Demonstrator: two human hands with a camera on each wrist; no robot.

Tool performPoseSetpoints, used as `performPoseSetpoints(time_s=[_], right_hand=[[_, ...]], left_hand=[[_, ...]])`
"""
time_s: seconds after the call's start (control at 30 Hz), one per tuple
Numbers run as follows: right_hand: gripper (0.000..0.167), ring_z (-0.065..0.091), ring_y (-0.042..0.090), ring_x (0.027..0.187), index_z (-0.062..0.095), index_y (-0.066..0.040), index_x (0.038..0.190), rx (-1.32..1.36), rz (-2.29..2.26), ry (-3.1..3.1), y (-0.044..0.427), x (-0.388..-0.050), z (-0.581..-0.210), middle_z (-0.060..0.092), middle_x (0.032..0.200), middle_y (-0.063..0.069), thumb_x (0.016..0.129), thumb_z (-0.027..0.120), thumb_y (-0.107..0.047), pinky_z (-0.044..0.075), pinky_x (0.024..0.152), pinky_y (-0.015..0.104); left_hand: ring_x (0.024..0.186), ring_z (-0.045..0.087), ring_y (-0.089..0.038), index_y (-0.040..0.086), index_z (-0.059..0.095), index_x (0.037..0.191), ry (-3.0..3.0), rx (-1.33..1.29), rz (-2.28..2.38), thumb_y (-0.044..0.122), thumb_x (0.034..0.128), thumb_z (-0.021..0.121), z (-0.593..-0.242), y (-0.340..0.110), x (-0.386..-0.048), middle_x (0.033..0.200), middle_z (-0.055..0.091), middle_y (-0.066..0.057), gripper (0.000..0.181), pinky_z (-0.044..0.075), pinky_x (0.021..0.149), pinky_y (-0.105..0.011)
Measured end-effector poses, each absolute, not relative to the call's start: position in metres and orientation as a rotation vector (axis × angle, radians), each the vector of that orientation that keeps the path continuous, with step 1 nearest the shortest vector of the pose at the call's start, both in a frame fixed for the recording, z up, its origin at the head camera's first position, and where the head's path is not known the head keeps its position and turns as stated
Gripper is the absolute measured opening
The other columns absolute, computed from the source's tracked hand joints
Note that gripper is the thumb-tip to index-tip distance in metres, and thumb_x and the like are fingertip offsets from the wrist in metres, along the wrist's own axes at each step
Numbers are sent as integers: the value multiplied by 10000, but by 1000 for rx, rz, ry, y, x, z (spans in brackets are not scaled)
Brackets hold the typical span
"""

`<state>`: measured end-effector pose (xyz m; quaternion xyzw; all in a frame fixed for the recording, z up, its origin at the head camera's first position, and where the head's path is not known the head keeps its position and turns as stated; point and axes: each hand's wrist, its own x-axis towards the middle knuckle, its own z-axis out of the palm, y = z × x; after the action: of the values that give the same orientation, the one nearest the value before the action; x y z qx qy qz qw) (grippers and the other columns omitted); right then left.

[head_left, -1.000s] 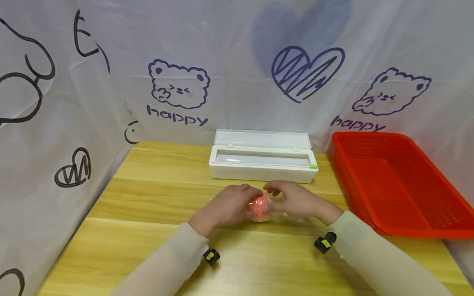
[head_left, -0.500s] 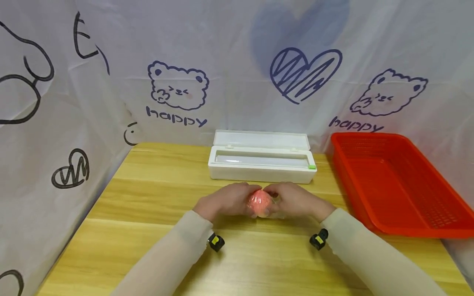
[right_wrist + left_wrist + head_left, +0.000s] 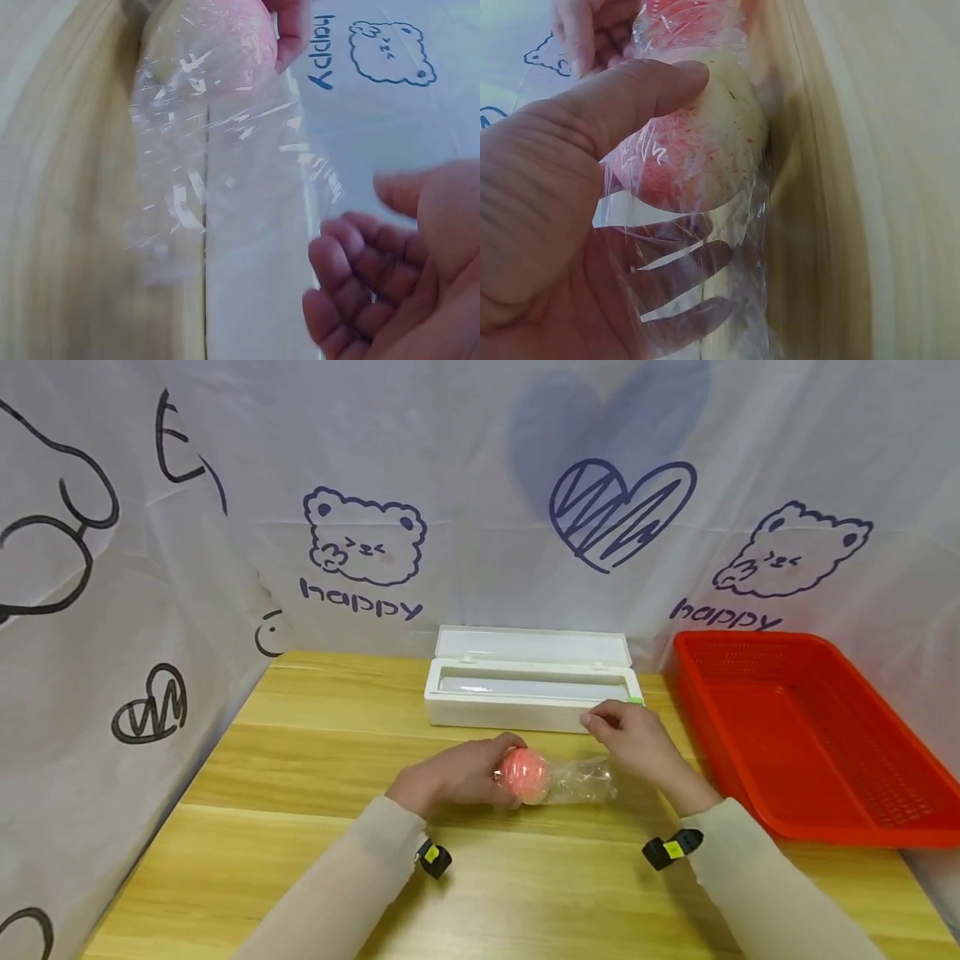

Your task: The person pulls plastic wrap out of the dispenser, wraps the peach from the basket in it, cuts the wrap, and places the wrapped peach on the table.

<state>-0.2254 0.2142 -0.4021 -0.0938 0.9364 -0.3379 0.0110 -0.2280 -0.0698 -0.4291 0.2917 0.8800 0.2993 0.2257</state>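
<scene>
"Left hand (image 3: 461,772) first, please: where is it, and what does it have?"

"It is on the near side of the white box (image 3: 502,717), thumb and fingers holding a round, peach-like fruit (image 3: 525,775), part pink, part cream. In the left wrist view the thumb lies on the fruit, and fingers show through clear film (image 3: 581,781)."

"So the fruit is wrapped?"

"Yes, and a crinkled tail of the film runs off to the fruit's right, alongside the front of the white box."

"And the right hand (image 3: 637,743)?"

"Before the right end of the white box, covering part of its front corner from the head camera. The fingers are loosely curled, the thumb apart from them, and nothing is in their grasp. The film's loose end is near; whether they touch, I cannot tell."

"What surrounds the white box?"

"Its lid (image 3: 532,646) is tipped back behind it, and a green tab (image 3: 636,700) marks its right end. To its right is a red basket (image 3: 787,752); beneath it, a wood-grain table (image 3: 540,893); behind it, white cloth (image 3: 487,460) drawn with bears, hearts and 'happy'."
</scene>
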Motion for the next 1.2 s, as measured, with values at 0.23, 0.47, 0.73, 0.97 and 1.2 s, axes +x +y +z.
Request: performPoseSetpoints(time_s=[0.23, 0.47, 0.73, 0.97, 1.2], right_hand=[[378, 615, 214, 770, 687, 4, 1030, -9, -1169, 2839, 233, -202, -402, 709, 862, 107, 1081, 609, -362, 485, 646, 294], [372, 630, 259, 940, 638, 7, 1159, -11, -1383, 2740, 227, -185, -407, 718, 1035, 155, 1048, 676, -346, 512, 760, 274], [276, 600, 132, 820, 592, 60, 1149, -116, -1568, 2669, 223, -184, -414, 700, 928, 122, 968, 759, -64, 509, 694, 201], [265, 590, 126, 820, 569, 65, 1199, 2, -1744, 2564, 231, -190, -412, 638, 902, 26, 1019, 694, -84, 528, 717, 204], [344, 564, 174, 1001, 629, 39, 1250, -81, -1697, 2601, 229, -188, -404, 641, 1078, 69, 1079, 622, -259, 506, 856, 224]], left_hand=[[880, 630, -146, 260, 428, 1494, 2497, 804, 804, 425, 857, 841, -434, -79, -219, 1052, 690, 55, 777, 537, 873, -339], [936, 641, -147, 233, 424, 1510, 2513, 756, 842, 483, 848, 837, -438, -85, -216, 1150, 694, 31, 819, 543, 915, -351], [912, 637, -141, 235, 438, 1486, 2500, 744, 886, 451, 844, 853, -440, -87, -216, 1128, 690, 39, 794, 542, 877, -338], [961, 648, -128, 221, 438, 1460, 2508, 771, 944, 441, 844, 869, -438, -91, -213, 1174, 670, 57, 784, 544, 892, -312], [1034, 637, -125, 167, 411, 1445, 2556, 755, 1040, 427, 834, 890, -433, -96, -207, 1271, 648, -4, 819, 551, 933, -331]])
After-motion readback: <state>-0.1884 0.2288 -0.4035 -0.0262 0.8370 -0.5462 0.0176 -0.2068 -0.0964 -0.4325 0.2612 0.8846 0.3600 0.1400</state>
